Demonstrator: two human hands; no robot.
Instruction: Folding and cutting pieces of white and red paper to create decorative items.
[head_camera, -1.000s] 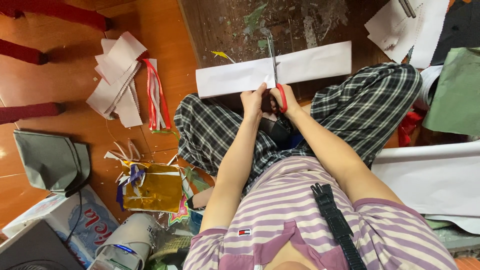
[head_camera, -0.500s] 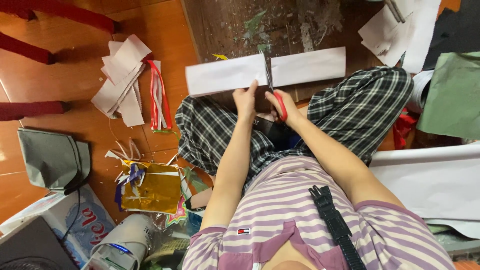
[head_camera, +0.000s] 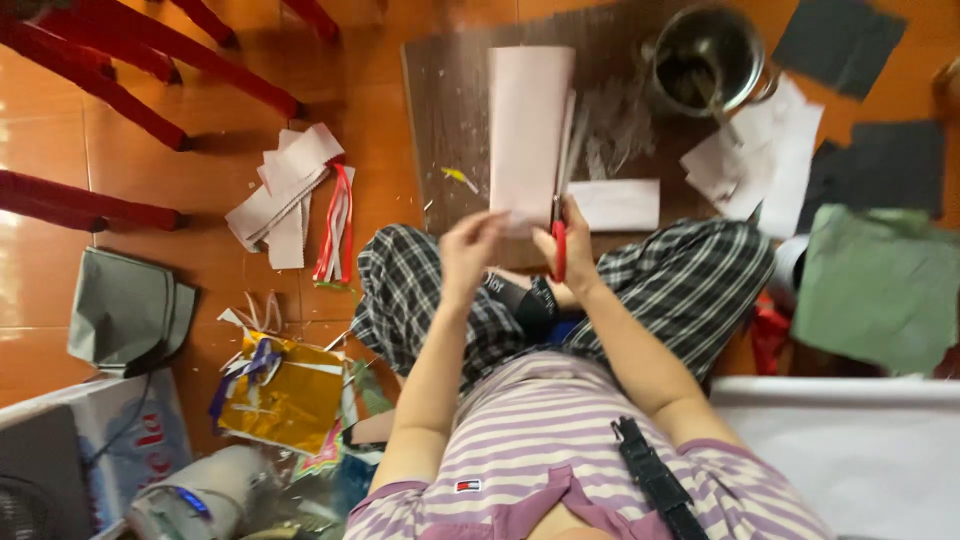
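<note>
Paper strip (head_camera: 528, 125), pale pink and long, stands lengthwise away from the person over the dark work board (head_camera: 440, 110), and the left hand (head_camera: 470, 250) pinches its near end, fingers closed on the bottom edge, so the sheet stays taut for the blades. Right hand (head_camera: 572, 255) is wrapped around the red-handled scissors (head_camera: 560, 215), fingers curled shut through the grips, blades pointing up along the strip's right edge; they run parallel to the long side, which suits a lengthwise cut. Motion blur on the left hand hides the exact finger placement. Both hands work just above the crossed legs in checked trousers (head_camera: 690, 285), close to the body for control. A smaller white piece (head_camera: 615, 203) lies flat on the board just right of the scissors. Further up sits a metal pot (head_camera: 705, 60), well apart from the cutting. On the orange floor to the left, a loose pile of paper offcuts with red ribbons (head_camera: 295, 195), and a gold foil sheet (head_camera: 285, 395) nearer the knee, all within arm's reach
</note>
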